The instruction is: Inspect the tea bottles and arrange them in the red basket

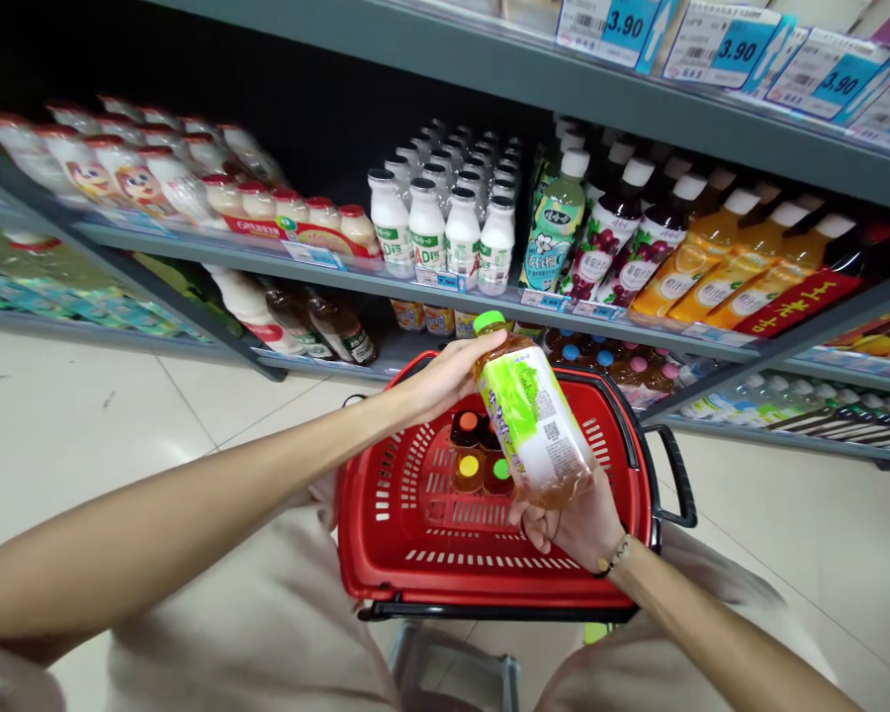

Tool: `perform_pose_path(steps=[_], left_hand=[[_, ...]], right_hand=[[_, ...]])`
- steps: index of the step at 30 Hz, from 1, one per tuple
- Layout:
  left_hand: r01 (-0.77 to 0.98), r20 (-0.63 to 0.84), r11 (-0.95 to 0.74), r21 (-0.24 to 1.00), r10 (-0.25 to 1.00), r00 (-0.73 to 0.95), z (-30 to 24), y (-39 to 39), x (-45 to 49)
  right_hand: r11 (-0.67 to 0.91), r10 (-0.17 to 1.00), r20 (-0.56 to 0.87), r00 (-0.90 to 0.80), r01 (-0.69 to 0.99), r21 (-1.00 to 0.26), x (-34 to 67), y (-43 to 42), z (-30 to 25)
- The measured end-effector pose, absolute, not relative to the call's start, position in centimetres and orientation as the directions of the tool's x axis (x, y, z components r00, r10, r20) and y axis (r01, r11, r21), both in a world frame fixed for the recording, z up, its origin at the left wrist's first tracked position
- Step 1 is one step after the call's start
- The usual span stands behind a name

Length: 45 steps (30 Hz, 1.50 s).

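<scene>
A drink bottle [538,420] with a green cap and a green and white label is held tilted above a red shopping basket [452,580]. My left hand [449,376] grips it near the neck, thumb beside the cap. Beneath its base, my right hand [578,529] is closed around the lower end; a bracelet circles that wrist. Inside the basket stand several bottles, among them one with a yellow cap [468,467], one with a green cap [501,471] and one with an orange-red cap [468,423]. The held bottle hides part of the basket's interior.
Ahead, a grey shelf [326,272] carries white milk-drink bottles [445,222], red-capped bottles [167,183], grape juice [604,237] and orange juice bottles [738,262]. More bottles line the lower shelf. A black basket handle [678,475] juts right. Price tags [719,47] edge the upper shelf.
</scene>
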<state>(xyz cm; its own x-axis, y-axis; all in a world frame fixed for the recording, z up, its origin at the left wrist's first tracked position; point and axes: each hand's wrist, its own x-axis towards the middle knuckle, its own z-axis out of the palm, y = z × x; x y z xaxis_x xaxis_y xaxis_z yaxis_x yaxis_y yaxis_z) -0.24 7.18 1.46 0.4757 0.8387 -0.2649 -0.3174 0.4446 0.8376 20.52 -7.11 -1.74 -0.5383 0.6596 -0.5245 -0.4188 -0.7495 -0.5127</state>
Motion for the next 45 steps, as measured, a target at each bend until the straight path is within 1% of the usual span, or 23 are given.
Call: perform_pose_path(steps=[2,4,6,7,9,11,13,15,16,18,20,23,24,26,28,29,31,33,35,38,40,42,45], left_hand=[[-0.325,-0.268,0.442,0.836,0.846,0.462,1.4,7.6,-0.2],[-0.333,-0.269,0.439,0.835,0.852,0.449,1.5,8.1,-0.3],[-0.346,-0.262,0.438,0.83,0.854,0.45,1.8,8.5,-0.4],[-0.355,-0.258,0.438,0.826,0.853,0.453,2.0,8.6,-0.5],[-0.372,-0.244,0.434,0.821,0.855,0.458,2.5,8.6,-0.8],[-0.377,-0.232,0.431,0.82,0.851,0.471,2.9,8.4,-1.0],[-0.369,-0.223,0.433,0.822,0.842,0.491,3.2,8.1,-1.1],[-0.353,-0.232,0.443,0.824,0.833,0.503,3.3,7.9,-1.2],[-0.342,-0.239,0.447,0.827,0.829,0.506,3.3,7.8,-1.2],[-0.318,-0.248,0.449,0.835,0.822,0.512,3.4,7.8,-1.3],[-0.294,-0.249,0.441,0.848,0.821,0.514,3.4,7.8,-1.4],[-0.268,-0.237,0.41,0.872,0.832,0.502,3.5,7.9,-1.4],[-0.263,-0.23,0.398,0.879,0.836,0.498,3.5,7.9,-1.4],[-0.263,-0.212,0.376,0.889,0.845,0.491,3.5,7.9,-1.3],[-0.275,-0.194,0.356,0.893,0.856,0.479,3.4,7.9,-1.2],[-0.284,-0.187,0.347,0.894,0.864,0.468,3.4,7.8,-1.2],[-0.297,-0.178,0.331,0.895,0.879,0.443,3.3,7.7,-1.1],[-0.31,-0.176,0.319,0.895,0.894,0.412,3.3,7.6,-0.9],[-0.317,-0.179,0.313,0.895,0.904,0.388,3.1,7.6,-0.8],[-0.326,-0.191,0.315,0.891,0.914,0.359,2.5,7.7,-0.5],[-0.318,-0.201,0.32,0.892,0.913,0.355,1.9,7.9,-0.5],[-0.275,-0.208,0.316,0.908,0.91,0.357,1.2,8.1,-0.6],[-0.169,-0.252,0.318,0.933,0.912,0.324,0.5,8.3,-0.8]], right_hand=[[-0.724,0.687,-0.51,-0.517,-0.429,-0.54,20.4,-6.9,-0.9],[-0.664,0.747,-0.502,-0.437,-0.444,-0.601,20.2,-6.7,-0.2],[-0.544,0.839,-0.475,-0.265,-0.431,-0.72,19.9,-6.4,0.2],[-0.456,0.888,-0.432,-0.155,-0.396,-0.797,19.9,-6.3,0.3],[-0.26,0.961,-0.276,0.029,-0.253,-0.932,20.0,-6.2,0.1],[-0.072,0.992,-0.074,0.105,-0.02,-0.997,20.4,-6.1,-0.1],[0.099,0.986,0.129,0.103,0.255,-0.962,21.3,-6.0,-0.1],[0.254,0.945,0.323,0.057,0.497,-0.83,22.4,-5.8,0.1],[0.324,0.912,0.41,0.019,0.578,-0.749,22.9,-5.6,0.2],[0.445,0.84,0.538,-0.074,0.663,-0.603,23.8,-5.3,0.4],[0.535,0.772,0.614,-0.162,0.687,-0.491,24.4,-4.8,0.5],[0.586,0.729,0.649,-0.219,0.689,-0.426,24.7,-4.5,0.3],[0.578,0.736,0.644,-0.21,0.69,-0.435,24.7,-4.5,0.3],[0.523,0.787,0.597,-0.155,0.68,-0.513,24.4,-4.8,0.2],[0.422,0.873,0.482,-0.072,0.605,-0.675,23.9,-5.1,0.1],[0.355,0.916,0.399,-0.032,0.523,-0.774,23.5,-5.3,0.1],[0.193,0.977,0.21,0.03,0.276,-0.941,22.8,-5.5,0.2],[0.017,0.998,0.017,0.066,-0.007,-1.0,22.1,-5.5,0.3],[-0.146,0.983,-0.167,0.069,-0.246,-0.958,21.5,-5.3,0.6],[-0.329,0.926,-0.377,0.001,-0.485,-0.81,20.7,-5.0,1.1],[-0.427,0.878,-0.472,-0.079,-0.575,-0.698,20.5,-4.9,1.3],[-0.497,0.832,-0.533,-0.15,-0.627,-0.599,20.4,-4.9,1.1],[-0.553,0.791,-0.574,-0.21,-0.647,-0.525,20.8,-5.1,0.3]])
